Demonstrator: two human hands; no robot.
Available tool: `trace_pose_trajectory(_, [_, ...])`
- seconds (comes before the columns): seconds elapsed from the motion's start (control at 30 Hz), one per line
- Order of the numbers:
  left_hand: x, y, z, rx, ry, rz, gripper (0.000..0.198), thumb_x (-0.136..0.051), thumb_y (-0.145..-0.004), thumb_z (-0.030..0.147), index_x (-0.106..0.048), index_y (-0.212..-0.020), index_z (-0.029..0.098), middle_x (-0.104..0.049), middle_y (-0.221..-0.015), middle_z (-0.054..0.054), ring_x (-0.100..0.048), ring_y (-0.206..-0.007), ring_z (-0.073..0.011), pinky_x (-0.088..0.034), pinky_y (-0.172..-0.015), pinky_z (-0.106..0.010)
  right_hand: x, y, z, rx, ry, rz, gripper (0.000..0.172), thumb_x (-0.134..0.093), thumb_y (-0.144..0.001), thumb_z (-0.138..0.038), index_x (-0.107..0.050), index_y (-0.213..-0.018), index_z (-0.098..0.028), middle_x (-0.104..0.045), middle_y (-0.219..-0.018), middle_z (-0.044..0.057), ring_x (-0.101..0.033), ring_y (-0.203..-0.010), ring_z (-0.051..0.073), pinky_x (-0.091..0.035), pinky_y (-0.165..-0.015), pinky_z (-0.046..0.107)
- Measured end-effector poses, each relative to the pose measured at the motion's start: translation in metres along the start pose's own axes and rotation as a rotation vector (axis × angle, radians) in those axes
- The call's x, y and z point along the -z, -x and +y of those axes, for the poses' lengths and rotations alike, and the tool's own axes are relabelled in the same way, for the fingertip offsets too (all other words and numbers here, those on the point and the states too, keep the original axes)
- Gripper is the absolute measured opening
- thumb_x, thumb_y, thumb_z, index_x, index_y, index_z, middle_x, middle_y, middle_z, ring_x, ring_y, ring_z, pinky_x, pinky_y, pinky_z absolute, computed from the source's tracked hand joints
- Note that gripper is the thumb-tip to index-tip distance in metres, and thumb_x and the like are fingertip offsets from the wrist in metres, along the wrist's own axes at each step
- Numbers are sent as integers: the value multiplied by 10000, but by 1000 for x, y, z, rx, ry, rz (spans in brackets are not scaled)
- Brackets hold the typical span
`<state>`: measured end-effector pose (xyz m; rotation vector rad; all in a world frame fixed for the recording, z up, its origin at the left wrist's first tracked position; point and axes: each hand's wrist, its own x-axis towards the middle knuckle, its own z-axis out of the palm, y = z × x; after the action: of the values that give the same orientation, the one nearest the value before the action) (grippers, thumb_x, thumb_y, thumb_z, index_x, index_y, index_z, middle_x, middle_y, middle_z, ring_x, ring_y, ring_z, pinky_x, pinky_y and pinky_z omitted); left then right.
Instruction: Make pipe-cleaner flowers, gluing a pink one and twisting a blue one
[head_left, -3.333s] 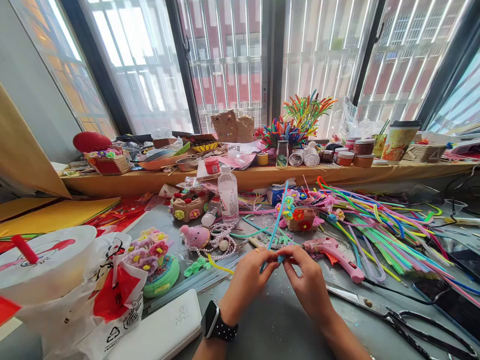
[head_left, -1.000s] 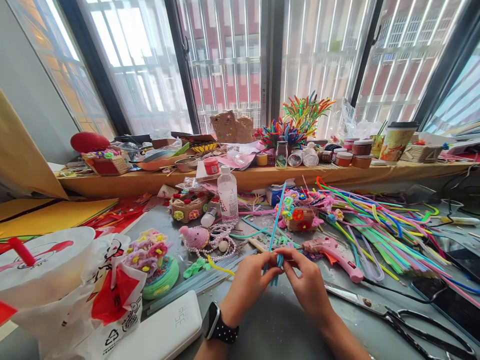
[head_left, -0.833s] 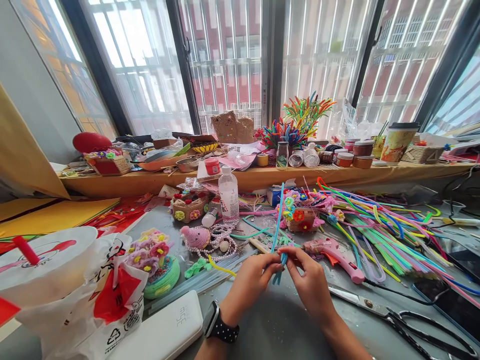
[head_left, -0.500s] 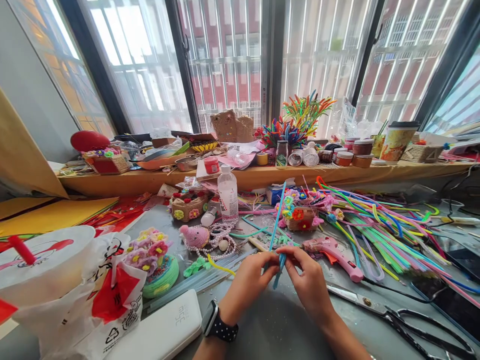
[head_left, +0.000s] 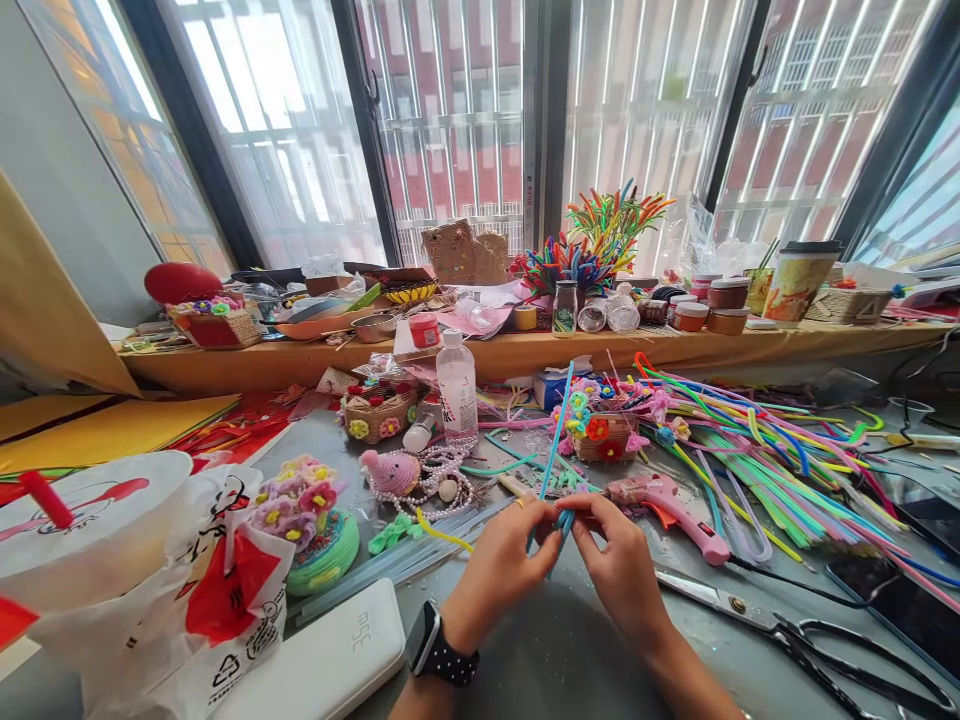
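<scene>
A blue pipe cleaner (head_left: 556, 440) rises upright from between my two hands, its lower part bent into a small folded bundle at my fingertips. My left hand (head_left: 514, 550), with a watch on its wrist, pinches the bundle from the left. From the other side, the thumb and forefinger of my right hand (head_left: 619, 560) are closed on the same bundle. The fingers partly hide the folds. Just behind my right hand lies a pink glue gun (head_left: 671, 510). Large scissors (head_left: 757, 610) rest to the right of that hand.
Loose pipe cleaners (head_left: 780, 480) spread over the right side. A flower-trimmed basket (head_left: 604, 435) and a plastic bottle (head_left: 456, 390) stand behind my hands. At left are a white power bank (head_left: 337, 650), a green crocheted pot (head_left: 322, 555) and a large lidded cup (head_left: 90, 520). A phone (head_left: 896, 610) lies far right.
My left fingers have shifted slightly over the folded blue bundle, covering more of its lower end. The right hand stays almost in place.
</scene>
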<state>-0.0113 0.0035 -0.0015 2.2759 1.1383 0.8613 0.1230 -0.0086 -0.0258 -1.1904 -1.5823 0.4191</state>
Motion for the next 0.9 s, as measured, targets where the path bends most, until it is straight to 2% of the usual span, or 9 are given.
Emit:
trace_pose_trajectory(0.23, [-1,0,0,34,44,2,157,-462,-742,243,-575,-815,161,-606,-767,-23,-522,-708,-136,-393,-657,-236,1,0,-1,-20,-7,9,144,-429,-757,-162,-569,-786,-182,-623,-770,39,-593,-706,156,-484,-643,267])
trace_pose_trajectory(0.53, [2,-3,-4,51,108,2,146,-476,-748,205,-606,-807,178,-644,-769,-18,-551,-703,-136,-405,-652,-228,0,0,-1,-50,-65,27,153,-462,-759,-215,-562,-870,-182,-645,-809,47,-614,-726,164,-496,-667,269])
trace_pose_trajectory(0.7, [3,-3,-1,56,81,19,133,-508,-728,219,-615,-791,172,-645,-754,-19,-547,-680,-134,-405,-635,-226,1,1,-2,-69,-59,-25,141,-435,-775,-218,-574,-786,-195,-657,-744,37,-615,-675,166,-494,-625,267])
trace_pose_trajectory(0.9, [2,-3,-3,68,74,16,133,-508,-727,207,-626,-773,166,-658,-732,-17,-562,-662,-131,-400,-620,-214,1,1,-3,-81,-75,-56,158,-450,-776,-236,-601,-784,-191,-669,-764,35,-617,-649,156,-487,-590,236])
